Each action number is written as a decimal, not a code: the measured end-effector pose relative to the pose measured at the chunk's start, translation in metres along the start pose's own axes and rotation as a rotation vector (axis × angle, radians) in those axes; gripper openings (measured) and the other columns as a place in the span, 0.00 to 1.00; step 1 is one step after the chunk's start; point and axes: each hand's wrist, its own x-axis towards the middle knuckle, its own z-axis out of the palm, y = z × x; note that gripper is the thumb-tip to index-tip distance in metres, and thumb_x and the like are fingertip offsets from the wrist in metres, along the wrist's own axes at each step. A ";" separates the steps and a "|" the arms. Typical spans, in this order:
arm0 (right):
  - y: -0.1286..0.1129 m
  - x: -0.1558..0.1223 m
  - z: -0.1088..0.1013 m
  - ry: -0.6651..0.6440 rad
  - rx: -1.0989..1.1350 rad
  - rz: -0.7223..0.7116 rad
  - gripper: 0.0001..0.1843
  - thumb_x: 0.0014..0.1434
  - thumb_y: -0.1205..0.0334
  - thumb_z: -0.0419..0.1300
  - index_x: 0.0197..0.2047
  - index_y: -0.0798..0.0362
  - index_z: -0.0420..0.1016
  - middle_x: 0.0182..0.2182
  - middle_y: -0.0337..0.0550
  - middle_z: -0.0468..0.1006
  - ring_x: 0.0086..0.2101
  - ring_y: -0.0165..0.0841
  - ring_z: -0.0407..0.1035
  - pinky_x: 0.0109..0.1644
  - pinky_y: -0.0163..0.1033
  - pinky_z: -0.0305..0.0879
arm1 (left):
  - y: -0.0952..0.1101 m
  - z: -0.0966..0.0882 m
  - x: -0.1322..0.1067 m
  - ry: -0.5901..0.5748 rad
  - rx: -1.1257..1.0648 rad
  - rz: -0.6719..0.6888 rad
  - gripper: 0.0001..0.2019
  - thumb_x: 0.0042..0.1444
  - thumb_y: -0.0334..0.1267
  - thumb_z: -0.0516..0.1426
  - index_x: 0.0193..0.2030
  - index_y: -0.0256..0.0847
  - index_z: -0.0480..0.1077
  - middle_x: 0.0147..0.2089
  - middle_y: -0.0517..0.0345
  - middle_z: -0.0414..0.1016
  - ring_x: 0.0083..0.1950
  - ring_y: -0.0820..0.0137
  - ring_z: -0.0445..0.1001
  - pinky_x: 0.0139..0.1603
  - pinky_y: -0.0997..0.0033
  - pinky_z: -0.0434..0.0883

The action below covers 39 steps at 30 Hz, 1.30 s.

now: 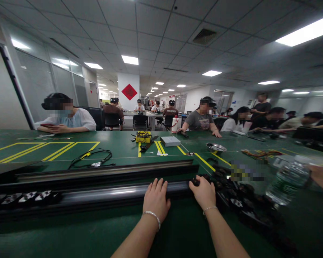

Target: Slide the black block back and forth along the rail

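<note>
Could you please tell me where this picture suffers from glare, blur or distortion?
In the head view, the upper-right ceiling light burns out white; glare streaks the long dark bar; the black parts at right look blurred; wide-angle distortion stretches the edges.

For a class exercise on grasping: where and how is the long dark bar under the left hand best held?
I'd grip the bar by its smooth middle, coming from above and the near side, fingers across its width. It lies across the table, with silver-and-black parts toward its left end, dark pieces near its right, and a rail along its far side.
</note>
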 end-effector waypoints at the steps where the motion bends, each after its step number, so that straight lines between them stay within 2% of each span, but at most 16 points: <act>1: 0.000 0.000 0.000 -0.005 0.000 0.006 0.19 0.50 0.54 0.51 0.41 0.56 0.69 0.48 0.49 0.71 0.52 0.40 0.59 0.59 0.49 0.37 | 0.000 0.000 0.000 0.002 0.002 0.002 0.29 0.49 0.44 0.50 0.60 0.47 0.53 0.64 0.60 0.54 0.64 0.64 0.50 0.63 0.59 0.50; 10: 0.002 0.002 0.001 -0.031 0.000 0.018 0.22 0.50 0.53 0.51 0.45 0.57 0.68 0.47 0.49 0.71 0.50 0.38 0.61 0.59 0.48 0.38 | 0.000 0.000 0.000 0.003 0.012 0.003 0.28 0.49 0.44 0.50 0.60 0.47 0.53 0.63 0.60 0.55 0.64 0.64 0.49 0.63 0.59 0.50; 16: 0.002 0.002 -0.001 -0.042 0.010 0.011 0.21 0.51 0.54 0.51 0.44 0.57 0.69 0.47 0.49 0.71 0.49 0.38 0.62 0.59 0.48 0.38 | -0.001 0.003 0.000 0.018 0.003 0.003 0.29 0.49 0.44 0.50 0.60 0.48 0.52 0.63 0.61 0.55 0.64 0.64 0.50 0.63 0.59 0.50; 22: 0.001 0.001 -0.003 -0.034 0.045 0.043 0.17 0.50 0.54 0.52 0.40 0.54 0.69 0.49 0.47 0.69 0.54 0.41 0.56 0.60 0.55 0.32 | -0.001 0.004 0.000 0.031 -0.008 0.006 0.29 0.49 0.44 0.50 0.60 0.47 0.53 0.63 0.60 0.56 0.64 0.63 0.50 0.63 0.58 0.50; 26: 0.002 0.002 -0.002 -0.044 0.044 0.057 0.18 0.50 0.54 0.51 0.41 0.54 0.68 0.49 0.47 0.70 0.52 0.40 0.59 0.60 0.53 0.31 | -0.001 0.004 0.000 0.041 -0.017 0.006 0.29 0.49 0.44 0.50 0.59 0.47 0.54 0.63 0.60 0.57 0.64 0.63 0.51 0.63 0.58 0.51; 32: 0.008 0.004 0.000 -0.009 0.030 0.058 0.19 0.50 0.54 0.51 0.43 0.55 0.68 0.46 0.48 0.72 0.48 0.39 0.63 0.60 0.51 0.35 | -0.002 0.006 0.000 0.058 -0.027 0.005 0.29 0.48 0.43 0.51 0.59 0.46 0.54 0.62 0.60 0.57 0.63 0.63 0.51 0.62 0.59 0.52; 39: 0.014 0.006 0.003 0.032 0.019 0.041 0.20 0.50 0.54 0.50 0.43 0.55 0.68 0.46 0.48 0.72 0.48 0.39 0.63 0.59 0.49 0.37 | -0.001 0.005 0.001 0.051 -0.027 0.000 0.28 0.49 0.43 0.50 0.59 0.46 0.54 0.63 0.60 0.57 0.63 0.63 0.51 0.62 0.58 0.52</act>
